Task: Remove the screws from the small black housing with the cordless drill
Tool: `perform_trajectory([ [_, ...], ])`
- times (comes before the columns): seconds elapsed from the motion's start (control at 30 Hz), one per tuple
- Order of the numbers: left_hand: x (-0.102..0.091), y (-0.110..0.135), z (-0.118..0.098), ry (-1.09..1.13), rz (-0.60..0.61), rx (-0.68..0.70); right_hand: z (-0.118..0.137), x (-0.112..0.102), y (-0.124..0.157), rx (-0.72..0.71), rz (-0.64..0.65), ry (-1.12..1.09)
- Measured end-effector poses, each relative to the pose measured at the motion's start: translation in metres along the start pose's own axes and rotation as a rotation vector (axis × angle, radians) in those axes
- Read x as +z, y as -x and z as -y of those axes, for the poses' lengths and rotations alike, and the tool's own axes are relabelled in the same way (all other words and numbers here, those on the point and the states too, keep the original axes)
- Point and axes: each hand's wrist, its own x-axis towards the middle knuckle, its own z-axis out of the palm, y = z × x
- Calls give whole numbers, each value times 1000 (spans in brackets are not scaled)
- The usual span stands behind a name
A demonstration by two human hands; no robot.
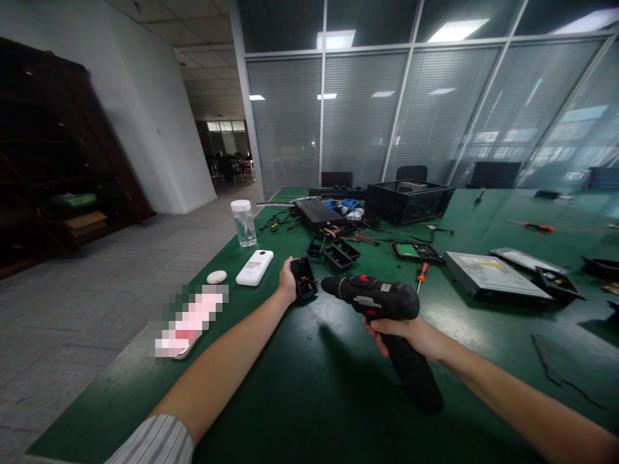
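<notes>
My right hand [401, 335] is wrapped round the grip of a black cordless drill [372, 296], whose chuck points left. In my left hand [288, 282] is a small black open box [304, 280], tilted so its inside faces me, with small metal bits in it. The drill's tip comes close to the box's right side; whether they touch I cannot tell. Just beyond the box sit more black open boxes [341, 255] of similar shape. An orange-handled screwdriver [422, 273] lies behind the drill.
Left of my arm are a blurred-out pink phone [193, 322], a white round case [216, 277], a white device [255, 267] and a clear bottle [244, 225]. Farther back stand a black computer case [409, 201] and tangled cables. An optical drive [493, 277] lies right on the green table [271, 412].
</notes>
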Motion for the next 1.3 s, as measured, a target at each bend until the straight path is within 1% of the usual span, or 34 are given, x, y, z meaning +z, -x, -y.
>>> perform_trajectory([
  [0.27,0,0,0,-5,19,41,4,3,2,-7,-7,15],
  [0.5,1,1,0,20,-7,42,2,2,1,-11,10,14],
  [1.0,2,3,-1,12,9,-1,1,0,0,-32,25,-19],
  [1.1,2,3,-1,9,17,-5,1,0,-1,-23,9,-3],
  [1.3,4,3,-1,30,-24,15,0,0,-1,-15,10,6],
])
